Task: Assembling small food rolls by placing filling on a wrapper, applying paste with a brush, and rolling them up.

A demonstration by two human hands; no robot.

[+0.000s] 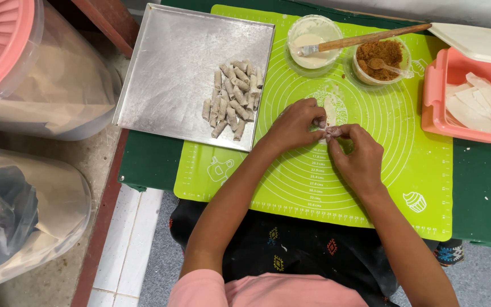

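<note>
Green mat, centre bare, left hand and right hand pinching wrapper, tray just left.

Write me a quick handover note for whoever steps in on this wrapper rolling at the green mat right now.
Left hand and right hand: both pinch one small pale wrapper piece over the lime-green silicone mat.
Done: a pile of small rolled pastry sticks lies on the square metal tray.
Supplies: round tub of white paste with a wooden-handled brush, round tub of brown crumbly filling with a spoon, pink plastic box with cut white wrappers.
Left: finish this piece; unrolled wrappers remain in the box.
</note>
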